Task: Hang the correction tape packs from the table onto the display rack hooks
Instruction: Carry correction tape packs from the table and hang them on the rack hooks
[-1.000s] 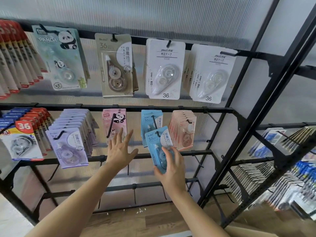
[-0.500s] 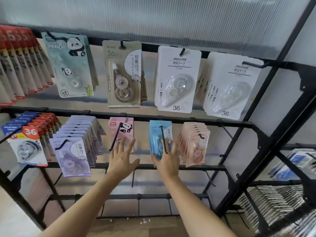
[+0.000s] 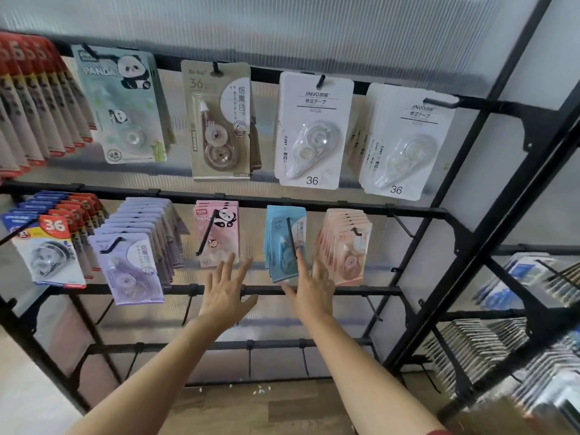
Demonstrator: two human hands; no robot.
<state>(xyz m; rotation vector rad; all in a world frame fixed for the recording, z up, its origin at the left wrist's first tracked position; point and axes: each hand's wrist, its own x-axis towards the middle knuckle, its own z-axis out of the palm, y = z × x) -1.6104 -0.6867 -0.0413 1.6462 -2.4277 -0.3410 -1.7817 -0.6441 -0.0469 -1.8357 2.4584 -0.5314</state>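
Right hand [image 3: 314, 288], fingers straight, touching the blue pack [image 3: 277, 246] on its hook [image 3: 292, 235]; left hand [image 3: 226, 291] hovers nearby, spread open.

A gap stays open between the pink panda packs [image 3: 216, 233] and the blue packs [image 3: 282, 246]. The peach packs [image 3: 345, 246] crowd their right side. Beyond them, 1 bare hook [image 3: 401, 225] juts out.

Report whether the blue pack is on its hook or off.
On: the blue pack hangs with the black hook through it; the right hand merely touches it, fingers straight.
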